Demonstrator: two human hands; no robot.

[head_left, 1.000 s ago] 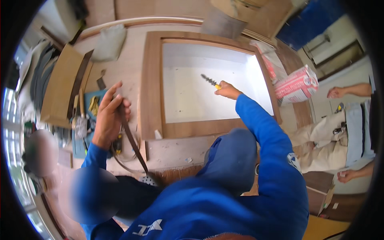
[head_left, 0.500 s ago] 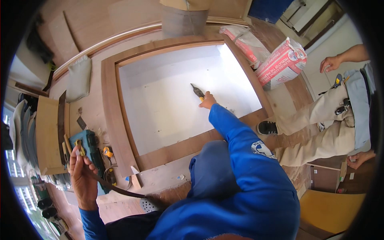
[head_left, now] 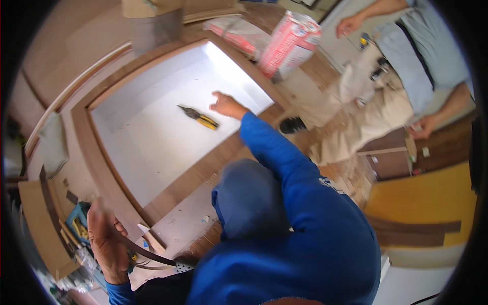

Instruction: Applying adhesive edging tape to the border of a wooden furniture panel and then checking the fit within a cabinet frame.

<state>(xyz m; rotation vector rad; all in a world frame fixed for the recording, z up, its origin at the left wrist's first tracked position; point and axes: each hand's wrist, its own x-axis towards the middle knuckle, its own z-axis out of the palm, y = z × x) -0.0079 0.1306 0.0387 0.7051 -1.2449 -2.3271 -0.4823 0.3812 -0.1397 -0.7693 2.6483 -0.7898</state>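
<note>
Tin snips [head_left: 199,118] with dark blades and yellow handles lie on the white inner surface of a wood-framed box [head_left: 168,202]. Just beyond the handles, to their right, is my right hand [head_left: 228,105], fingers apart and nothing in them. Low at the left, my left hand [head_left: 108,244] is raised with its fingers curled round a thin, dark brown flexible strip [head_left: 150,255]. That strip bends down toward my lap; the fingertips are blurred.
A person in beige trousers [head_left: 373,114] stands at the right, a shoe [head_left: 292,125] close to the frame. Red and white cement bags [head_left: 290,46] sit behind it. A teal tool case [head_left: 79,213] and cardboard [head_left: 43,229] are at left, a yellow board [head_left: 412,198] at right.
My right hand has let go of the tin snips, which now lie on the white surface. The view has swung, shifting the frame leftward. The left hand still holds the strip.
</note>
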